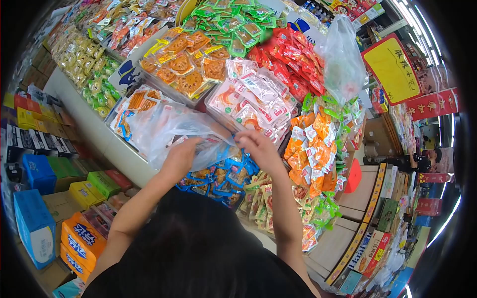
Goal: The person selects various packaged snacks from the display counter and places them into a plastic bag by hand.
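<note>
A translucent plastic bag (166, 126) is spread over the snack packets in front of me. My left hand (183, 155) is at the bag's near side, its fingers closed on the plastic and partly hidden by it. On the bag's right edge, my right hand (256, 144) pinches the plastic with bent fingers. Blue packets (218, 174) lie just below the bag. Pink and white packets (258, 97) are heaped beyond my right hand, and orange packets (313, 144) lie to its right.
Red packets (293, 62), green packets (236, 27) and flat brown packets (186, 64) fill the far bins. Another plastic bag (342, 59) hangs beside a yellow sign (392, 67). Boxes (35, 223) stand at the lower left. A person (425, 159) is far off at right.
</note>
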`<state>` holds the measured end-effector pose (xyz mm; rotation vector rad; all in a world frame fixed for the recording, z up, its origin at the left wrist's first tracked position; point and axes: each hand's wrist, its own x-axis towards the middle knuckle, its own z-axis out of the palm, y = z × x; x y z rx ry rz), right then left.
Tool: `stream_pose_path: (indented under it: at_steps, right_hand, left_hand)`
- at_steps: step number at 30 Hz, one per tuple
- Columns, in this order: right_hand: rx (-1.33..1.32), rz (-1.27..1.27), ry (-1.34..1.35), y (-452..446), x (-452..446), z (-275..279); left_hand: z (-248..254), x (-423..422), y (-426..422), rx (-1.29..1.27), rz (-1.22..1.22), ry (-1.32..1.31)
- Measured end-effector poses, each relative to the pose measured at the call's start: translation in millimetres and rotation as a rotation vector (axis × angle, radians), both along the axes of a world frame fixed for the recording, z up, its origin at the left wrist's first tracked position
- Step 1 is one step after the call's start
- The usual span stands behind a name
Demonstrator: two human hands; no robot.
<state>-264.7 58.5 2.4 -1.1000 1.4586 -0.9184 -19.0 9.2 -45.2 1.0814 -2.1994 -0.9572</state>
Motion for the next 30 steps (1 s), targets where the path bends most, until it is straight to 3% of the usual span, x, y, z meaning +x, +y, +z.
stream_pose_path:
  at_steps: [2, 4, 5, 7, 8, 9, 10, 13, 17, 19, 21, 25, 27, 30]
  right_hand:
    - [-0.127, 0.102, 0.118, 10, 25, 3]
    - [-0.075, 0.150, 0.046, 12, 28, -11]
    - [-0.029, 0.194, -0.017, 12, 30, -19]
    - [-0.024, 0.200, -0.163, 16, 37, -30]
    - [-0.007, 0.169, -0.243, 18, 42, -29]
    - [0.009, 0.137, -0.320, 20, 46, -28]
    - [0.010, 0.137, -0.318, 21, 48, -29]
    - [0.034, 0.127, -0.273, 26, 49, -38]
    - [0.027, -0.033, -0.260, 27, 38, -35]
    - [0.075, -0.162, -0.290, 24, 24, -34]
    - [0.107, -0.236, -0.199, 17, 4, -27]
    - [-0.055, -0.318, 0.289, -3, -45, -20]
    - [-0.495, -0.308, 0.898, -14, -58, -5]
    - [-0.362, -0.342, 0.903, -20, -44, 20]
  left_hand:
    - [14, -8, 6, 0.073, 0.008, 0.098]
    - [33, -12, 9, 0.335, -0.005, 0.198]
    - [31, -14, 8, 0.337, 0.004, 0.192]
    - [19, -19, 6, 0.478, 0.028, 0.485]
    - [12, -21, 6, 0.479, 0.031, 0.484]
    - [6, -24, 6, 0.683, 0.064, 0.657]
    - [2, -27, 6, 0.887, 0.097, 0.830]
    - [7, -32, 10, 1.004, 0.081, 0.997]
    - [6, -30, 8, 1.010, 0.102, 0.925]
    - [-5, -26, 5, 0.764, 0.108, 0.691]
    - [-20, -18, 1, 0.695, 0.099, 0.555]
    - [-25, -6, -7, 0.474, 0.098, 0.233]
    - [-27, -6, -10, 0.466, 0.095, 0.246]
    - [-34, -3, -14, 0.486, 0.089, 0.230]
